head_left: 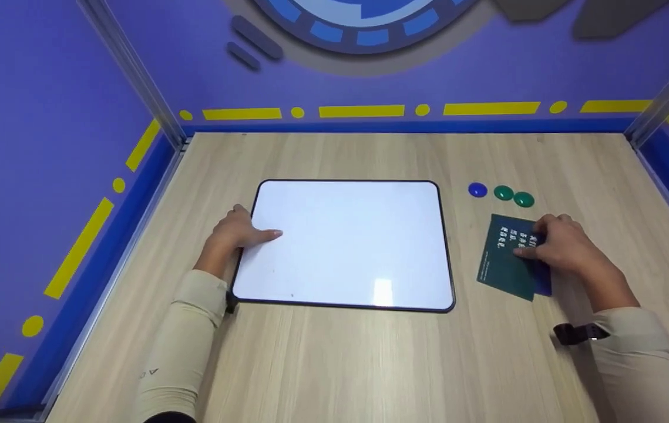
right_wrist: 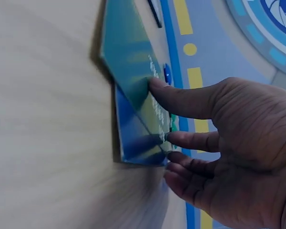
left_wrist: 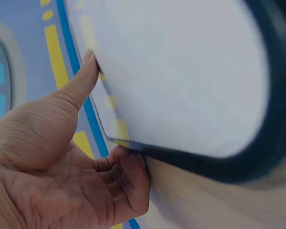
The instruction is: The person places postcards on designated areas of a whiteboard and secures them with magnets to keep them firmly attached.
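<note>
A white board (head_left: 346, 244) with a thin black frame lies on the table. My left hand (head_left: 239, 229) grips its left edge, the thumb laid over the white face and the other fingers (left_wrist: 133, 179) curled at the frame. To the board's right, a dark green card (head_left: 501, 264) with white writing overlaps a blue card (head_left: 543, 279) beneath it. My right hand (head_left: 563, 244) pinches the green card near its upper right, with the thumb (right_wrist: 181, 101) on the printed face and the fingertips at the cards' edge.
One blue round magnet-like disc (head_left: 477, 190) and two green discs (head_left: 503, 192) lie in a row beyond the cards. Purple panels with yellow dashes (head_left: 361, 111) wall the wooden table (head_left: 334, 364) at the back and sides.
</note>
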Demonstrator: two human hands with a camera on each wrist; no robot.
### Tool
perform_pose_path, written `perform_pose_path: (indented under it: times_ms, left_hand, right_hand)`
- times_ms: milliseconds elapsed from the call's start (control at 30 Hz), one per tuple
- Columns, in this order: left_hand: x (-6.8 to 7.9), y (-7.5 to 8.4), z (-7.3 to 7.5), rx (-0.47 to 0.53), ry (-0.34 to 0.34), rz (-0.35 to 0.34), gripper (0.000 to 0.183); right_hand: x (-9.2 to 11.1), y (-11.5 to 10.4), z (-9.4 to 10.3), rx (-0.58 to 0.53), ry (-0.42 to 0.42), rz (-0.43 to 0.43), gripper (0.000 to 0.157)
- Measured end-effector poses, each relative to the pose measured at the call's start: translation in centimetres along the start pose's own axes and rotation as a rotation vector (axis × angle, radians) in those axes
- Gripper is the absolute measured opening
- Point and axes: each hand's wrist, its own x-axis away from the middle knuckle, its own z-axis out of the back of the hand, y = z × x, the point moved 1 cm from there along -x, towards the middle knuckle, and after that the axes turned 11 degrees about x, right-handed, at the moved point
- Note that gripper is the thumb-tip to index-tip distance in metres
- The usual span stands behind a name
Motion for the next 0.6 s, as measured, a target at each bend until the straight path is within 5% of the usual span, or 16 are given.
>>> perform_pose_path:
  times_ms: [600]
  left_hand:
    - [-0.6,-0.35,0.7,0.059,-0.068,-0.008,0.13]
  right_hand:
    - [-0.69,0.83,-0.12,-0.04,-0.015,0.023,0.07]
